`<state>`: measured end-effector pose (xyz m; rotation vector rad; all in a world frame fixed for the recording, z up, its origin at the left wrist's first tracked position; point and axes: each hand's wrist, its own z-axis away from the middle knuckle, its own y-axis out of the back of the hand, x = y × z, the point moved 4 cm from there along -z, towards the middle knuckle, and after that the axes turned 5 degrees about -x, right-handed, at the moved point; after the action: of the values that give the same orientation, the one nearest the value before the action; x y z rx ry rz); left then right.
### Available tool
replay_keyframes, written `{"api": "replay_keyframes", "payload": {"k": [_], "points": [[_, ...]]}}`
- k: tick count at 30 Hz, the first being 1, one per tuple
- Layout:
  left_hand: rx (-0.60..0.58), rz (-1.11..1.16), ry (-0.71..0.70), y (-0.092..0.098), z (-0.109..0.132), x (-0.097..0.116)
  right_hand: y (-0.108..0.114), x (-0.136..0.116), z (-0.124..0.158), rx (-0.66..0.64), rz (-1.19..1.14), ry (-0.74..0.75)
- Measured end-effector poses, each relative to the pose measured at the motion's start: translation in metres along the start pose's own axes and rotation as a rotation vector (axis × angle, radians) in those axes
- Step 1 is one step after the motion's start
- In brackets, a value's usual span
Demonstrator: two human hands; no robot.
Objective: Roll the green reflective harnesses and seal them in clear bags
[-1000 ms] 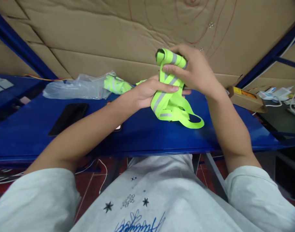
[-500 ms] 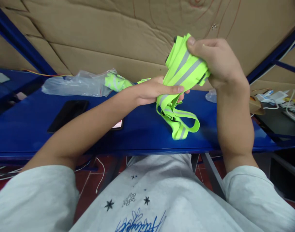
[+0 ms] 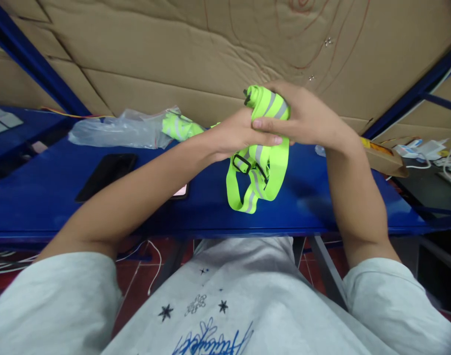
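Both hands hold one bundle of neon-yellow reflective straps (image 3: pixel 270 104) with grey stripes, raised over the blue table. My left hand (image 3: pixel 236 134) is closed around its middle, thumb across the front. My right hand (image 3: pixel 302 114) wraps the bundle from the right, its thumb lying over the straps just above my left thumb. Below the hands, loose strap loops hang down with a black buckle (image 3: pixel 242 164) among them. A dark clip shows at the bundle's upper left end. The fingers behind the straps are mostly hidden.
On the blue table (image 3: pixel 210 212) lie a clear plastic bag (image 3: pixel 118 130), more yellow straps (image 3: pixel 181 126) beside it, a black phone (image 3: pixel 106 176), and a second phone (image 3: pixel 181 192) partly under my left forearm. A cardboard box (image 3: pixel 386 157) stands at right. Cardboard (image 3: pixel 166 54) lines the back.
My right hand has come down and left with the upper part of the straps, which now sit folded more compactly against my left hand. The hanging loops have swung left, showing the buckle.
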<state>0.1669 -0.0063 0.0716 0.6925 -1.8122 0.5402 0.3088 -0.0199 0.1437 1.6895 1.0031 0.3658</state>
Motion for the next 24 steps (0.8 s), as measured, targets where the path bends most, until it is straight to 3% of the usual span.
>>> {"api": "replay_keyframes", "payload": {"k": [7, 14, 19, 22, 24], "points": [[-0.200, 0.299, 0.142, -0.009, 0.006, -0.017, -0.001, -0.006, -0.003, 0.212, -0.028, 0.000], [0.011, -0.064, 0.061, 0.007, 0.003, -0.011, 0.007, -0.004, 0.006, 0.204, -0.242, -0.187], [-0.032, -0.113, 0.083, 0.013, 0.002, -0.008, -0.003, 0.008, 0.004, 0.201, -0.639, -0.334], [-0.021, -0.131, 0.026, 0.009, 0.002, -0.007, -0.009, 0.014, 0.002, 0.090, -0.886, -0.356], [0.018, -0.167, 0.000, 0.007, 0.001, -0.007, -0.009, 0.018, 0.002, 0.035, -0.919, -0.362]]}}
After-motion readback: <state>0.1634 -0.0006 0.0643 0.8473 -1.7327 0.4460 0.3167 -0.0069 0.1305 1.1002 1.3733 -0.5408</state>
